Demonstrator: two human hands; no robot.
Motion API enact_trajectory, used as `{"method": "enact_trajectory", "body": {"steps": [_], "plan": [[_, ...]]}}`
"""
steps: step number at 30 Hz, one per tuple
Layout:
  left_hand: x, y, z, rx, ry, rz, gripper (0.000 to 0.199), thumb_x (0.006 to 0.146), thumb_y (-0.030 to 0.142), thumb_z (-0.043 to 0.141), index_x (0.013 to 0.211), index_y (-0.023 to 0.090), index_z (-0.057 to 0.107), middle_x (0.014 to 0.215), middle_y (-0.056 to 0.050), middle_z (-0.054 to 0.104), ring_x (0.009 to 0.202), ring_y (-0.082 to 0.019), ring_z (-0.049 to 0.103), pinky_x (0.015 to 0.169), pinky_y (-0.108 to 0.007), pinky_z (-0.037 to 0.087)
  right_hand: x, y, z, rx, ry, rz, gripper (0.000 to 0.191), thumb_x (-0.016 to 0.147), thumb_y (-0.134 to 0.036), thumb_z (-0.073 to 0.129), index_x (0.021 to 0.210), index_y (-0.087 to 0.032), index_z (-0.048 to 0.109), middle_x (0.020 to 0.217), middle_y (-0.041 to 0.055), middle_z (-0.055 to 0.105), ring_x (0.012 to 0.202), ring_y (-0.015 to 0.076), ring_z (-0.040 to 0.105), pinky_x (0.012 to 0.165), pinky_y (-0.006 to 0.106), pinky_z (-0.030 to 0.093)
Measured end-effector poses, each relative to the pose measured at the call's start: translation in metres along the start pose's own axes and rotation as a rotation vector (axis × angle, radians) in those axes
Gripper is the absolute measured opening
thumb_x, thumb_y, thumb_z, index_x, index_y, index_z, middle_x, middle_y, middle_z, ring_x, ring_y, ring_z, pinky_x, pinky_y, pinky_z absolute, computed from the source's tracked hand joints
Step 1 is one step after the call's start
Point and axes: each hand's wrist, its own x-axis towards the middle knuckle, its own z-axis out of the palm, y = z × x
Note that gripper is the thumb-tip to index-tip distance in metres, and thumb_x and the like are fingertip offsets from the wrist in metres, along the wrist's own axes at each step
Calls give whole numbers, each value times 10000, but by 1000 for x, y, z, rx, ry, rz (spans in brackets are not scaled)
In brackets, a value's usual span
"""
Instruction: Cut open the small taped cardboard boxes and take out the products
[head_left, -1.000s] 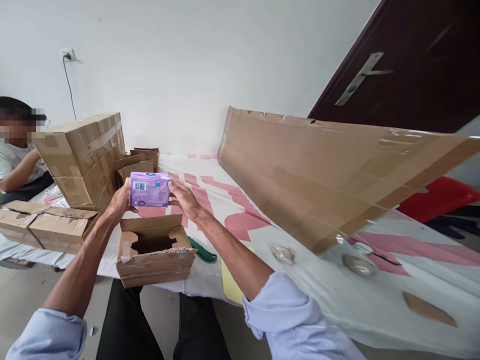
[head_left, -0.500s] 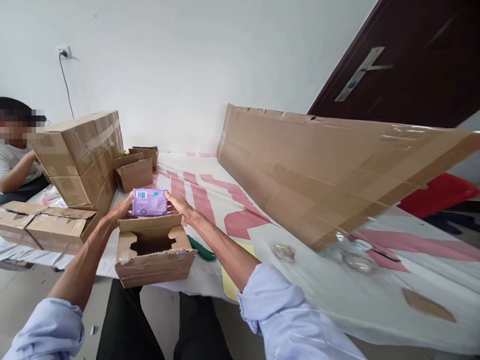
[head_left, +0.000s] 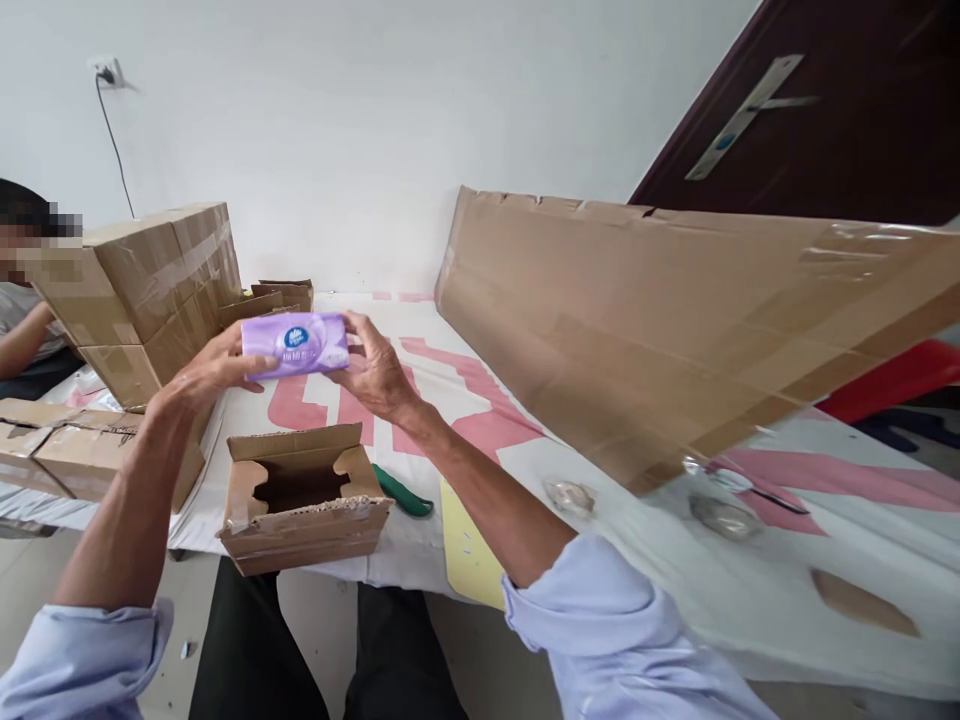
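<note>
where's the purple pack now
In the head view, left of centre, the purple pack is held between the left hand and right hand, higher in frame than the open cardboard box.

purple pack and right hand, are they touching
Touching: the head view shows the right hand gripping the right end of the purple pack, with no gap between them.

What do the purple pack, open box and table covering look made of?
Purple pack: probably plastic film, smooth and printed, with a soft sheen.
Open box: matte brown cardboard, by its ragged front edge.
Table covering: dull white with pink, perhaps cloth or thin plastic; its folds suggest either.
</note>
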Motion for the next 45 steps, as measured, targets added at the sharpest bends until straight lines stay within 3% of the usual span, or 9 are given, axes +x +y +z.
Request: {"method": "enact_trajectory", "body": {"steps": [6, 9, 14, 23, 29, 34, 38, 41, 45], "plan": [[5, -94, 9, 43, 87, -169, 794, 528, 420, 960, 1244, 175, 721, 1051, -81, 777, 952, -301, 730, 776, -381, 592, -60, 42, -4, -397, -270, 221, 500, 914, -209, 730, 1402, -212, 622, 1391, 136, 665, 1307, 310, 633, 1120, 484, 534], [8, -148, 6, 88, 177, -185, 797, 505, 433, 948, 1213, 166, 697, 1043, -83, 749, 970, -312, 719, 824, -414, 587, -107, 51, -23, -550, -465, 477, 313, 976, -261, 664, 1277, -176, 680, 1266, 141, 706, 1156, 281, 681, 993, 399, 538], [27, -210, 7, 213, 301, -156, 724, 520, 280, 923, 1203, 210, 696, 1259, -108, 686, 1243, -367, 642, 1080, -495, 523, -186, 45, -43, -657, -711, 550, 219, 989, -396, 696, 1127, -228, 674, 1113, 103, 729, 1042, 286, 674, 844, 354, 491], [84, -248, 15, 448, 504, -157, 598, 718, 219, 848, 1270, 206, 616, 1494, -172, 526, 1490, -431, 452, 1209, -540, 404, -236, 67, -36, -720, -562, 447, 134, 1041, -347, 607, 1114, -239, 635, 1096, 80, 703, 1026, 262, 686, 763, 336, 510], [77, -253, 37, 505, 378, -166, 242, 897, 232, 747, 1120, 184, 668, 1253, -111, 671, 1321, -360, 569, 1148, -499, 430, -252, 75, -34, -718, -424, 395, 66, 1015, -326, 626, 1048, -268, 621, 997, 56, 691, 947, 267, 682, 742, 367, 551], [107, -246, 47, 416, 281, -170, 379, 988, 393, 756, 1288, 174, 681, 1397, -123, 661, 1303, -318, 620, 1135, -569, 504, -257, 75, -28, -743, -369, 362, 45, 1013, -288, 603, 1050, -265, 613, 999, 67, 690, 941, 271, 671, 757, 380, 566], [110, -211, 40, 309, 242, -178, 435, 912, 452, 793, 1250, 184, 730, 1401, -148, 695, 1372, -363, 603, 1198, -588, 461, -259, 75, -24, -767, -338, 331, 81, 1033, -277, 574, 1099, -250, 613, 1012, 74, 681, 955, 278, 662, 762, 386, 556], [59, -155, 23, 240, 221, -158, 489, 897, 549, 717, 1247, 210, 755, 1324, -132, 757, 1285, -366, 664, 1119, -535, 537, -260, 75, -20, -777, -325, 340, 95, 1041, -289, 562, 1105, -251, 620, 1016, 77, 668, 969, 287, 646, 790, 400, 548], [-53, -58, 10, 250, 331, -7, 436, 946, 647, 647, 1247, 366, 790, 1314, -49, 778, 1170, -334, 714, 1029, -495, 582, -262, 77, -15, -777, -298, 334, 131, 1045, -301, 547, 1123, -243, 635, 1019, 87, 664, 953, 292, 624, 831, 425, 540]]}}
